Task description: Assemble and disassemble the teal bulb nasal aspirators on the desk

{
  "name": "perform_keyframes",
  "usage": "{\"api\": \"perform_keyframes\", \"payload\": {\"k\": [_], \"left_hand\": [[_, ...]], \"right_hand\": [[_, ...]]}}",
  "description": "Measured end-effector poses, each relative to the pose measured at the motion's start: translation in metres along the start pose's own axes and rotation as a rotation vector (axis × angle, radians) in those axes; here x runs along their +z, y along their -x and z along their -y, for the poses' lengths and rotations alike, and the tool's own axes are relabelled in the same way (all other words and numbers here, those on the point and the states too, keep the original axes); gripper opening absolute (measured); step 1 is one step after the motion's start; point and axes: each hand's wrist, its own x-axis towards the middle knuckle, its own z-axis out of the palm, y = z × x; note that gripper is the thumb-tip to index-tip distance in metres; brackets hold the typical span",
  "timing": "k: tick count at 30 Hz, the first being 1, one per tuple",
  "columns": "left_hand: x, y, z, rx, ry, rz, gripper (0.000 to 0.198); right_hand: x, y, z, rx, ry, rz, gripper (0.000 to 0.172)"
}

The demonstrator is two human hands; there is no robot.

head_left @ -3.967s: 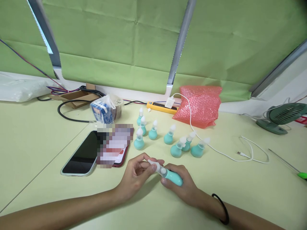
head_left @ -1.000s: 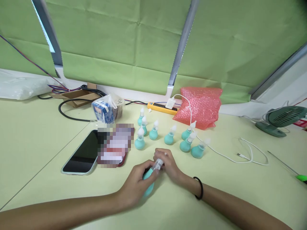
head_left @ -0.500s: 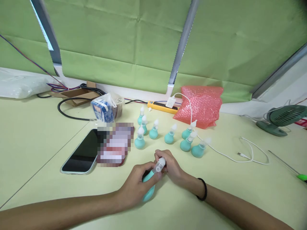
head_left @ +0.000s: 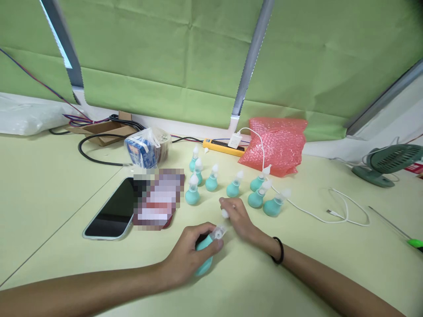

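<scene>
The left hand (head_left: pixel 187 252) grasps a teal squeeze bulb (head_left: pixel 205 267), low over the pale surface (head_left: pixel 251 286); fingers wrapped about the body, thumb along the near side. The bulb is tilted, its clear neck (head_left: pixel 218 233) pointing up and toward the right hand (head_left: pixel 241 221). The fingers of the right hand are curled and pinch a small white tip (head_left: pixel 225 214) just beyond the neck. Tip and neck appear apart, though blur at the neck's end leaves the exact gap uncertain. A black band (head_left: pixel 278 251) circles the right wrist.

Beyond the hands, eight more teal bulbs with clear necks and white tips stand in a loose group: four at left, one near the middle, three at right. Of these, the front right bulb (head_left: pixel 272 207) leans to the right. A loose white piece (head_left: pixel 206 150) lies behind the group, near a yellow power strip (head_left: pixel 211 144) that carries a white plug (head_left: pixel 235 140). Red bubble wrap (head_left: pixel 277 145) rests against the strip's right end.

Left of the group: a phone with a dark screen (head_left: pixel 114 213) and, beside it, a phone in a red case (head_left: pixel 161 198), its screen pixelated. Far right: a green fan (head_left: pixel 395 159) and a screwdriver with a green handle (head_left: pixel 415 243).
</scene>
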Motion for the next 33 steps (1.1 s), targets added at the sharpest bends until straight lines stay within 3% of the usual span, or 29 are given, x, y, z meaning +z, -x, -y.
{"api": "perform_keyframes", "payload": {"k": [5, 11, 17, 21, 25, 33], "left_hand": [[0.000, 0.001, -0.004, 0.008, 0.021, 0.003, 0.022], [-0.001, 0.003, -0.005, -0.014, 0.054, 0.023, 0.018], [-0.004, 0.003, -0.006, -0.043, 0.165, -0.008, 0.020], [-0.005, 0.003, -0.006, -0.049, 0.212, -0.054, 0.019], [-0.005, 0.002, -0.004, -0.043, 0.233, -0.063, 0.014], [-0.001, -0.002, 0.004, -0.055, 0.293, -0.024, 0.021]], "right_hand": [[-0.004, -0.004, -0.008, -0.157, 0.368, 0.017, 0.037], [-0.002, -0.001, -0.010, -0.309, 0.568, -0.042, 0.031], [-0.006, 0.008, -0.015, -0.525, 0.506, -0.182, 0.021], [-0.007, 0.022, -0.013, -0.727, 0.422, -0.191, 0.008], [-0.009, 0.029, -0.015, -0.921, 0.357, -0.145, 0.036], [-0.012, 0.029, -0.006, -0.922, 0.285, -0.166, 0.028]]}}
